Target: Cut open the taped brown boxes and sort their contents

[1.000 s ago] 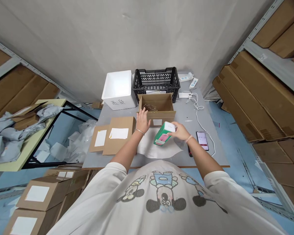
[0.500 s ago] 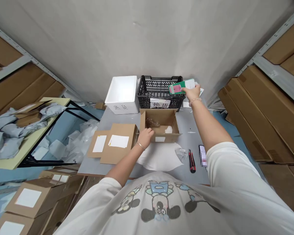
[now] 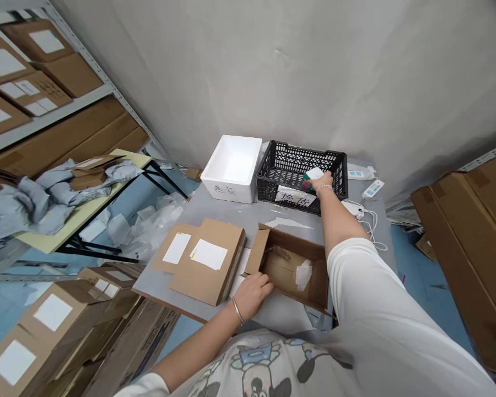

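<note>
My right hand [image 3: 323,181] reaches into the black plastic crate [image 3: 267,184], closed on a small green, pink and white package [image 3: 313,174]. Most of the package's face is turned away or covered by the fingers. My left hand [image 3: 253,293] is closed on the near left corner of an open cardboard box [image 3: 256,251]. Inside that box lie a crumpled clear wrapper [image 3: 279,252] and a whitish translucent scrap [image 3: 303,274]. A paper sign [image 3: 295,196] with handwritten characters hangs on the crate's front.
A white foam box [image 3: 229,190] stands left of the crate. Flat cardboard cartons [image 3: 221,234] with labels lie left of my left hand. A white power strip [image 3: 352,208] with cables sits at right. A side table [image 3: 62,231] bears grey parcels; shelves [image 3: 45,129] hold boxes.
My right hand has lowered the package from beside the crate into it. My left hand has pulled the open box nearer to me and turned it. The view has swung, too.
</note>
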The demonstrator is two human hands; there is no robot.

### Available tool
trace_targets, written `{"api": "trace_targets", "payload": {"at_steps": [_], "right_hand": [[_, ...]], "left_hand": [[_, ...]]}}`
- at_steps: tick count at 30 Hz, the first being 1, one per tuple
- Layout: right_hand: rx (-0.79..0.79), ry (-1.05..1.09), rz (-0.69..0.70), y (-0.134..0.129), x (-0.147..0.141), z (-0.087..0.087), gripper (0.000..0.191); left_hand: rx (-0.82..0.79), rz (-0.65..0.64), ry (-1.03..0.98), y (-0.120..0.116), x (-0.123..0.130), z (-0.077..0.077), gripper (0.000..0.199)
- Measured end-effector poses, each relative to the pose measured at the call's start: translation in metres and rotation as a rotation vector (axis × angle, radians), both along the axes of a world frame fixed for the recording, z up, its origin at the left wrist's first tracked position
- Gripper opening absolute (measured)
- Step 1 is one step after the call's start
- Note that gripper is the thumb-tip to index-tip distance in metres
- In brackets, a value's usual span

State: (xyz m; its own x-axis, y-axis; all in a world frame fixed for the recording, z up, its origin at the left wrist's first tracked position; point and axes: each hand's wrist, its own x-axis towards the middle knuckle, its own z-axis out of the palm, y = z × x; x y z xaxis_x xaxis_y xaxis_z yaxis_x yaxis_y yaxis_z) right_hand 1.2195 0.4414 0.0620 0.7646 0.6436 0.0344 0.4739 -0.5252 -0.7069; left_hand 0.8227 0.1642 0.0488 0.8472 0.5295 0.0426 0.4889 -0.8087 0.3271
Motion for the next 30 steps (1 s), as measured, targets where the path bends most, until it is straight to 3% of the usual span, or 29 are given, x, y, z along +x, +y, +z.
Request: {"api": "trace_targets", "payload": {"at_steps": [5, 10, 15, 19, 22, 25, 27, 30], "right_hand": [[-0.248, -0.089, 0.158, 0.009, -0.007, -0.026, 0.075], [-0.428, -0.180, 0.222, 0.014, -0.006, -0.031, 0.069], [-0.455, -0.162, 0.334, 0.008, 0.001, -0.019, 0.078], [-0.274, -0.163, 0.371, -0.021, 0.014, 0.005, 0.067], [-0.034, -0.137, 0.421, -0.074, 0.029, 0.020, 0.057], [0.131, -0.037, 0.464, -0.161, 0.040, 0.013, 0.051], [0.159, 0.062, 0.433, -0.233, 0.036, -0.010, 0.047], [0.151, 0.247, 0.201, -0.342, 0.009, -0.066, 0.041]], "left_hand": [[-0.009, -0.012, 0.017, 0.001, -0.002, 0.002, 0.025], [-0.013, -0.033, 0.044, 0.002, -0.002, 0.005, 0.022], [-0.037, -0.031, 0.094, 0.006, 0.002, 0.014, 0.021], [-0.096, -0.047, 0.138, 0.014, 0.006, 0.028, 0.024], [-0.107, -0.083, 0.204, 0.021, 0.017, 0.035, 0.030], [-0.086, -0.147, 0.324, 0.023, 0.036, 0.035, 0.023], [-0.082, -0.183, 0.397, 0.021, 0.052, 0.031, 0.018], [-0.105, -0.219, 0.511, 0.015, 0.071, 0.028, 0.022]]}}
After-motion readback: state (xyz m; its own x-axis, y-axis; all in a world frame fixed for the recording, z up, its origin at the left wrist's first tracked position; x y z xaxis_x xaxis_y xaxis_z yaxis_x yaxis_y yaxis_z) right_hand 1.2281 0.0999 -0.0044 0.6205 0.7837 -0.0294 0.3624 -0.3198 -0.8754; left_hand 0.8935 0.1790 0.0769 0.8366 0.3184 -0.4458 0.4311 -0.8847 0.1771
